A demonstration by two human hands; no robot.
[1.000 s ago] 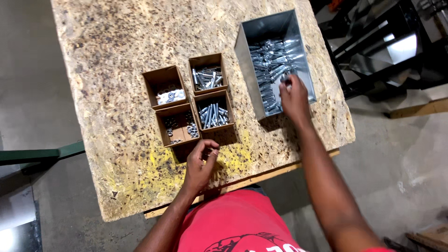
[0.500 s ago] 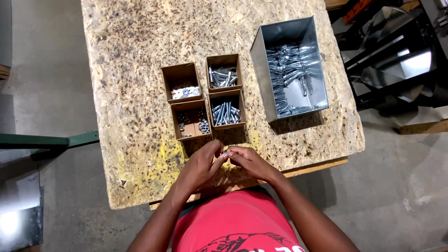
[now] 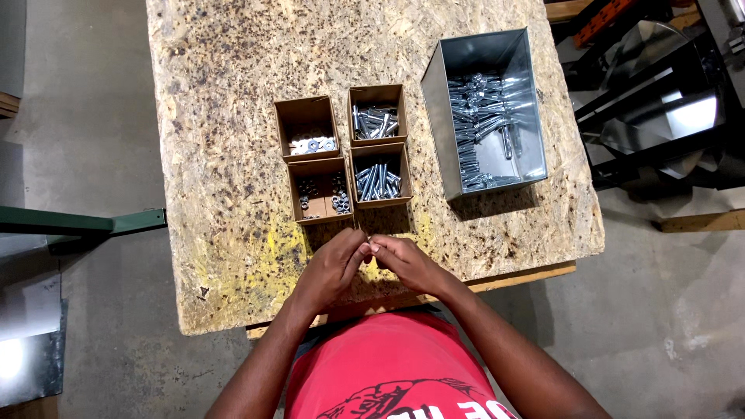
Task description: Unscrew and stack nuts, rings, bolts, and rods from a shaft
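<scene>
We are finding that whatever sits pinched between the fingertips of the left hand (image 3: 332,268) and the right hand (image 3: 405,261) is too small to identify; the fingers are covering it. Just beyond the grip, the near walls of the four cardboard boxes (image 3: 342,152) are hiding part of their contents. Beyond and right of the grip, the metal bin (image 3: 489,54) is holding hardware we are failing to resolve piece by piece.

Tan, dark-speckled chipboard tabletop (image 3: 233,116) showing yellow paint smears at lower centre; four brown cardboard boxes (image 3: 306,124) displaying silver hardware; grey metal bin (image 3: 512,62) at upper right gleaming with silver bolts; red shirt (image 3: 388,365) showing at the bottom.
</scene>
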